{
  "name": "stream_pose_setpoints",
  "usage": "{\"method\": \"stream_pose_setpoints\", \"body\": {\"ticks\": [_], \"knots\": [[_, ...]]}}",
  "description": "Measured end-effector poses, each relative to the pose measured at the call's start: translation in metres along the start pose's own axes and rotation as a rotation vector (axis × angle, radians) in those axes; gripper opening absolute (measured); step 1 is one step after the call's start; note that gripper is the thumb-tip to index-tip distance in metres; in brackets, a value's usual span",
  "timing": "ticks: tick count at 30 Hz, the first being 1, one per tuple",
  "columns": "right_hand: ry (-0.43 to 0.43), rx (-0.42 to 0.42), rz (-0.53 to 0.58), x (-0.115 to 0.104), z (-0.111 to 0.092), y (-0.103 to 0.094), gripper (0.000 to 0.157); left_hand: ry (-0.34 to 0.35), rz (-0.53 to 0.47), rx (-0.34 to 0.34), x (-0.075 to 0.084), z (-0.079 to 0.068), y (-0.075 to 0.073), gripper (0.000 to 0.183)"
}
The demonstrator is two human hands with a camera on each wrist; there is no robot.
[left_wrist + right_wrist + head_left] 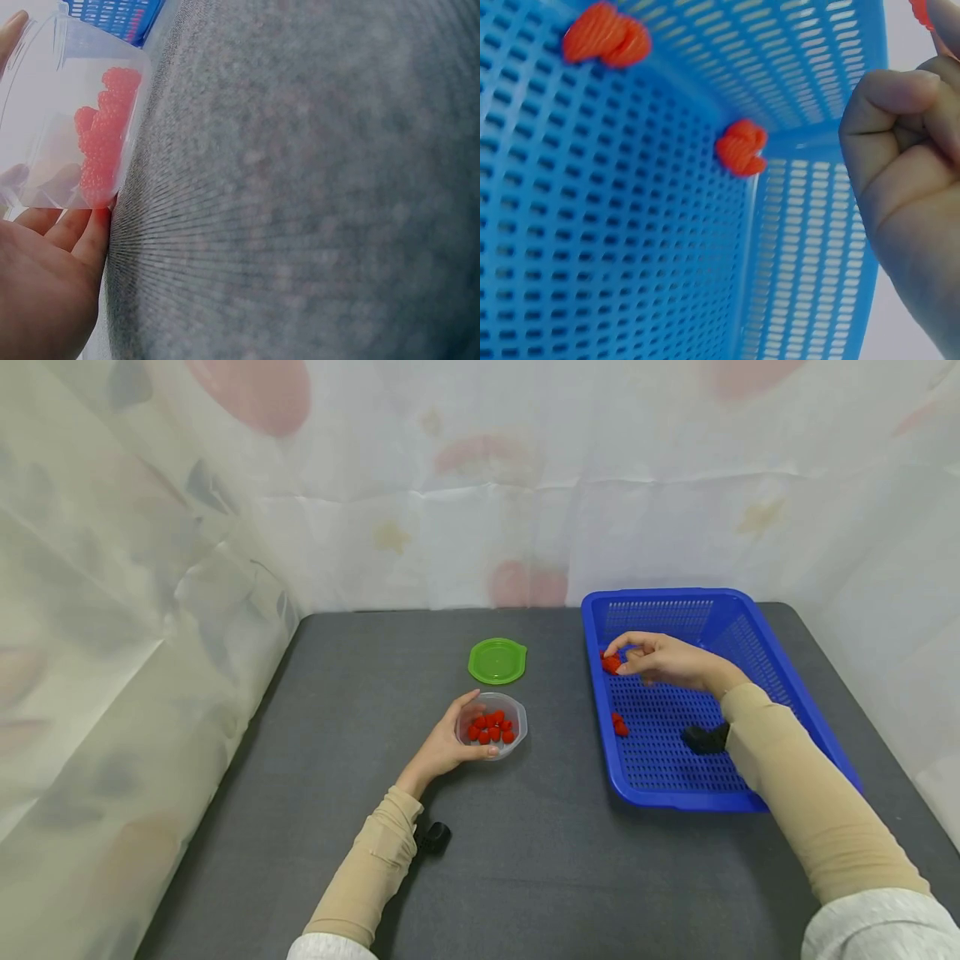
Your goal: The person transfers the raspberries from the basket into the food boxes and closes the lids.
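My left hand (442, 745) grips a clear plastic tub (519, 718) on the table, thumb on the near side and fingers round the far side. Several toy raspberries (109, 135) lie along the bottom of the tub. Over the left part of a blue basket (682, 802), my right hand (675, 662) pinches a red raspberry (921, 11) between thumb and fingertips, only its edge showing in the right wrist view. Below that hand, more raspberries (741, 146) rest in a basket corner, and others (620, 725) lie by the left wall.
A green lid (498, 661) lies flat on the grey table (360, 718) just behind the tub. Patterned white curtain (450, 543) hangs behind the table and along its sides. A black wrist camera (435, 838) sits under each forearm.
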State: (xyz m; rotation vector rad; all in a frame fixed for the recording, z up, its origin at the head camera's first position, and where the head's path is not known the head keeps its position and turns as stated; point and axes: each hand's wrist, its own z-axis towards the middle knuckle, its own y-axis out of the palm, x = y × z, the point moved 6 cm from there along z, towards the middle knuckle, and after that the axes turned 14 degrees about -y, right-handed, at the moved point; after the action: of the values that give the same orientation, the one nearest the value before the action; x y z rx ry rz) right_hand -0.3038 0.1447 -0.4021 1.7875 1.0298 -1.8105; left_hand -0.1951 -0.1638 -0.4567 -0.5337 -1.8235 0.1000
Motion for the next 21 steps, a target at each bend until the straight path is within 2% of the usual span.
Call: {"method": "stream_pose_setpoints", "body": {"ticks": [7,12,21], "knots": [[-0.087,-0.039,0.060,-0.022,0.018,0.012,0.026,0.006,-0.003,0.001,0.001,-0.001,0.000,0.094],[-0.103,-0.055,0.067,-0.039,0.032,0.022,0.033,0.000,-0.003,0.001,0.001,-0.002,0.000,0.094],[-0.120,-0.116,0.067,-0.059,0.054,0.040,0.030,0.010,0.000,-0.006,0.001,-0.001,0.000,0.095]]}}
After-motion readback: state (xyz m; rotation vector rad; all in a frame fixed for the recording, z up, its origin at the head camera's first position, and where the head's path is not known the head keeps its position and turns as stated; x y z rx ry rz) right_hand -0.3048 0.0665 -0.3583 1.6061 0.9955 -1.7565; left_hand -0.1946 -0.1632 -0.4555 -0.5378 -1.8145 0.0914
